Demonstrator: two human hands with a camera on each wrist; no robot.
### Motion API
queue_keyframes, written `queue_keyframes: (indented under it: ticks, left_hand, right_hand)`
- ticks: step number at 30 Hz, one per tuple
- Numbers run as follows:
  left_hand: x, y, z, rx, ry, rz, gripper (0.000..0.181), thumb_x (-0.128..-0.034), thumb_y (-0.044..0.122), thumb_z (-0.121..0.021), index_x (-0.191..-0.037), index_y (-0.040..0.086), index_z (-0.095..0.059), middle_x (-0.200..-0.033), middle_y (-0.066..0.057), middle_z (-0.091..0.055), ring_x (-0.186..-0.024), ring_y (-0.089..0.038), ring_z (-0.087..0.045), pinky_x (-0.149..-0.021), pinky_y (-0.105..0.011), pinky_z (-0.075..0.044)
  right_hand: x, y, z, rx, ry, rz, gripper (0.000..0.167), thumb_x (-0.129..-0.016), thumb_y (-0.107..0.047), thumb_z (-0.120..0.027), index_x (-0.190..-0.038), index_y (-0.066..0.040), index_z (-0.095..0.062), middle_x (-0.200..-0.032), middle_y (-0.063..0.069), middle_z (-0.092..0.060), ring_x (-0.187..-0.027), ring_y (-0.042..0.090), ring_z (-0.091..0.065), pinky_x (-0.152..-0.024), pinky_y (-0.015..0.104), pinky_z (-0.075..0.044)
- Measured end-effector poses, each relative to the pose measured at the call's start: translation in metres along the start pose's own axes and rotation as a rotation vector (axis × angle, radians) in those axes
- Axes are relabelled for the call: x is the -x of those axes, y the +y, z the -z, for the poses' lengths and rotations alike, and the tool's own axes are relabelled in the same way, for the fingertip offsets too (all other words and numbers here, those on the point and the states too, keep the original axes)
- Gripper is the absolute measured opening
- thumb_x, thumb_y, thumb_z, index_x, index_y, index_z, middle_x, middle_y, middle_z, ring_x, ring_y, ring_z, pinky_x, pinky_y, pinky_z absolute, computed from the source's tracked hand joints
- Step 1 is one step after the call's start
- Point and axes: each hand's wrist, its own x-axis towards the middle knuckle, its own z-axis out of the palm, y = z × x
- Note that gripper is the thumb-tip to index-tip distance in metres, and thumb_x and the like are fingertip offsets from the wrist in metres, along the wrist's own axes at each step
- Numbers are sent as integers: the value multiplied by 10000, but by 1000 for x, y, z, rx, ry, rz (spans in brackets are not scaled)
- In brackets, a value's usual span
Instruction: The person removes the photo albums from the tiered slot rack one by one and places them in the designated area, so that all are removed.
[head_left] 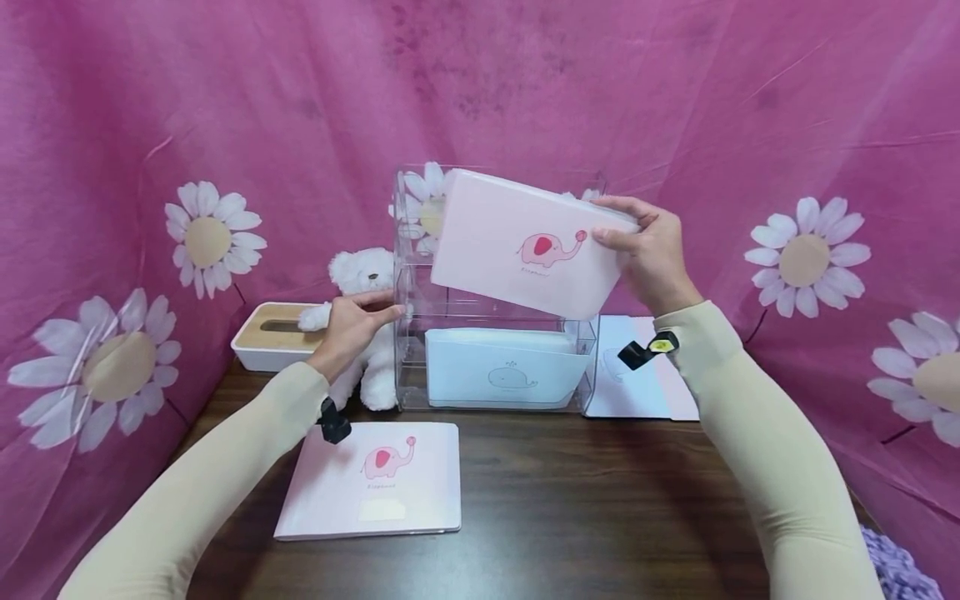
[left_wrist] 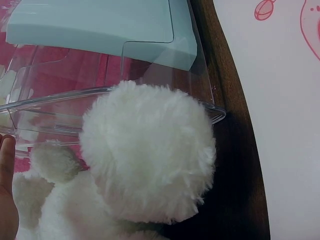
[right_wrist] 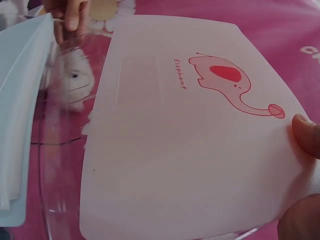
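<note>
My right hand (head_left: 654,250) pinches the right end of a pink elephant folder (head_left: 495,242), thumb on its front. The folder hangs tilted in front of the upper part of a clear plastic rack (head_left: 401,350). At the rack's left side, my left hand (head_left: 356,329) touches the wall with its fingers fairly straight; in the left wrist view only part of that hand shows. A pale blue whale folder (head_left: 465,375) stands in the rack's lowest compartment. Another pink elephant folder (head_left: 337,508) lies flat on the table, front left.
A white plush bear (head_left: 378,383) sits against the rack's left side, partly behind my left hand. Left of it is a white box with a wooden lid (head_left: 255,358). More folders (head_left: 630,400) lie right of the rack on the dark wooden table (head_left: 570,500).
</note>
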Motion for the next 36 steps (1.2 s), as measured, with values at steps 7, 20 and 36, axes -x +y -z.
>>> queue_keyframes:
  ticks: [7, 20, 36]
  left_hand:
    - [1, -1, -1, 15, 14, -21, 482, -851, 218, -835, -1284, 52, -702, -1277, -161, -712, -1101, -56, -654, -871, -116, -549]
    - [1, -1, -1, 3, 8, -22, 474, -862, 216, -823, -1292, 59, -698, -1292, -153, -707, -1197, -139, -638, -898, -120, -541]
    - [1, -2, -1, 5, 25, -13, 451, -857, 199, -823, -1264, 41, -712, -1246, -192, -720, -964, 27, -657, -829, -109, -544]
  right_hand:
    - [10, -17, 12, -91, 27, 12, 390, -791, 101, -794, -1172, 53, -725, -1019, 115, -780, -869, 220, -765, -736, 317, -648]
    - [46, -27, 44, -205, 26, -58, 370, -860, 173, -667, -1202, 38, -716, -1017, 124, -773, -866, 219, -766, -718, 318, -646]
    - [112, 20, 71, -141, -233, -182, 401, -958, 188, -485, -1188, -26, -735, -1059, 84, -781, -916, 183, -767, -743, 321, -646]
